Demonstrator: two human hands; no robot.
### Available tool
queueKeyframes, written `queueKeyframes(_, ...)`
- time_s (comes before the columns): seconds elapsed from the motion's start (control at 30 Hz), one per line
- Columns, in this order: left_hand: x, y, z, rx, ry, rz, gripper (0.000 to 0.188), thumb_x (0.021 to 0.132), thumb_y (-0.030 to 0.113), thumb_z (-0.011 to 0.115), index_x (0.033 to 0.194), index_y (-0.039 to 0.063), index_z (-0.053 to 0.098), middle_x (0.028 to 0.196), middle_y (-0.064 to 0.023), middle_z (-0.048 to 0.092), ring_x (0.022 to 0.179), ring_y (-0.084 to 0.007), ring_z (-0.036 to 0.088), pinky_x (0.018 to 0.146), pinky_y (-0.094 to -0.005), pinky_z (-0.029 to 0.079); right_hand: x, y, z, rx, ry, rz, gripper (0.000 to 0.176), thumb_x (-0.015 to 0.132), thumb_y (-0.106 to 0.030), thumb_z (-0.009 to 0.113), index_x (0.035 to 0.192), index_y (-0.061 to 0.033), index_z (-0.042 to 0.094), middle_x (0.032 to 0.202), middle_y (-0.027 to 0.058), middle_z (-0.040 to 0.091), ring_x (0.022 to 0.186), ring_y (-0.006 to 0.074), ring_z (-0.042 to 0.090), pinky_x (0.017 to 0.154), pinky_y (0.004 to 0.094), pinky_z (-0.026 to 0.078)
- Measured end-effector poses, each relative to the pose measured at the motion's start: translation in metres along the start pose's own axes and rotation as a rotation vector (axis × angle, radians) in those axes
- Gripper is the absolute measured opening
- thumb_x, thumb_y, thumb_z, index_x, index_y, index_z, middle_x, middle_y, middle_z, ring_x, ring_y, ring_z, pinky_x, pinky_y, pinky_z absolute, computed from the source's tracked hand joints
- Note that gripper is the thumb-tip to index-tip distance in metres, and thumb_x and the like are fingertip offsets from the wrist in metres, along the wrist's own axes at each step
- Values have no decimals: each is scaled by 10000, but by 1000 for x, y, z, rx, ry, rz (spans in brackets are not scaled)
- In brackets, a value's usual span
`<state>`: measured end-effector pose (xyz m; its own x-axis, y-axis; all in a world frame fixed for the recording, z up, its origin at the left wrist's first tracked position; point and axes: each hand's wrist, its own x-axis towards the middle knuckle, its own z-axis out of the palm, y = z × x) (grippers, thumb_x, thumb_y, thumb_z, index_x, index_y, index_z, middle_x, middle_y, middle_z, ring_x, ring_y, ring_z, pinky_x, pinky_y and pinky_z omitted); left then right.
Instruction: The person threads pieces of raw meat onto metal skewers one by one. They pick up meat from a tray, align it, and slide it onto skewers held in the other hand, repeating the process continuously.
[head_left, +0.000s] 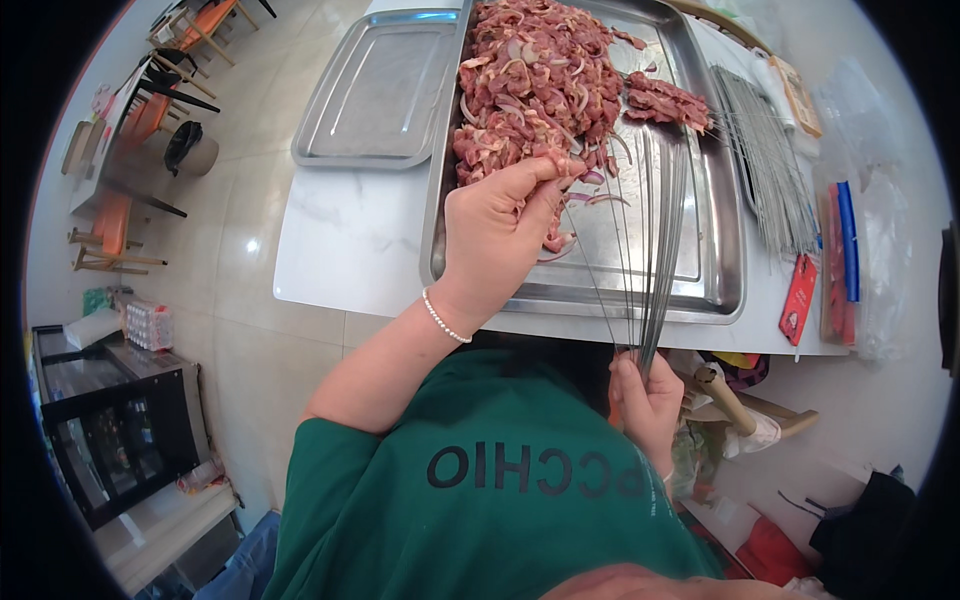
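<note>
My left hand, with a beaded bracelet at the wrist, pinches a piece of raw meat between thumb and fingers. One thin metal skewer runs up to these fingertips; whether its point is in the meat is hidden. Lower right, my right hand grips a bundle of metal skewers by their lower ends, and they fan upward over the steel tray. A large heap of sliced raw meat with onion fills the tray's left side. Several skewers threaded with meat lie across its right side.
A second, shallow metal tray stands left on the white table. Many bare skewers lie at the right, near a red tag and plastic bags. Chairs and a glass-fronted cooler are farther left.
</note>
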<state>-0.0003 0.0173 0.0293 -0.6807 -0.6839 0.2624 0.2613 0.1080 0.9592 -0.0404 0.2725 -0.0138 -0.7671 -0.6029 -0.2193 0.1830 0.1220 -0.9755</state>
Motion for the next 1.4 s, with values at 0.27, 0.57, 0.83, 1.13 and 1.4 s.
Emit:
queueKeyframes(0.27, 11, 0, -10, -457, 26, -211, 217, 1025, 74, 556, 1169, -60, 647, 1075, -125, 714, 999, -176, 699, 910, -305, 568, -2, 3, -3, -12, -16, -24, 133, 992, -69, 604, 933, 45, 638, 679, -3, 560, 581, 43, 485, 529, 200, 368)
queueKeyframes(0.57, 8, 5, -15, -753, 18, -503, 188, 1025, 141, 579, 1142, 3, 632, 1117, -154, 704, 1093, -267, 686, 982, -394, 557, 3, 17, -9, -39, -15, -87, 130, 989, -66, 602, 934, 45, 643, 673, -4, 563, 576, 45, 489, 531, 201, 371)
queueKeyframes(0.83, 1, 3, -13, -667, -83, -487, 208, 1025, 159, 586, 1151, -1, 632, 1121, -154, 702, 1087, -267, 684, 975, -407, 560, 5, 16, -3, -34, -3, -77, 132, 988, -71, 609, 934, 44, 646, 670, -6, 565, 578, 45, 492, 531, 201, 373)
queueKeyframes(1.13, 9, 11, -17, -714, -11, -445, 352, 1055, 179, 516, 1302, -71, 544, 1214, -204, 664, 1144, -274, 655, 1017, -407, 534, 2, 14, -2, -28, 5, -89, 117, 986, -58, 607, 931, 37, 646, 673, -7, 565, 580, 47, 493, 529, 202, 376)
queueKeyframes(1.4, 14, 14, -18, -650, 13, -408, 295, 1045, 143, 533, 1251, -63, 583, 1197, -204, 675, 1112, -256, 672, 996, -368, 548, 1, 15, -4, -31, 9, -69, 120, 988, -64, 607, 930, 34, 646, 669, -13, 557, 579, 43, 487, 528, 200, 370)
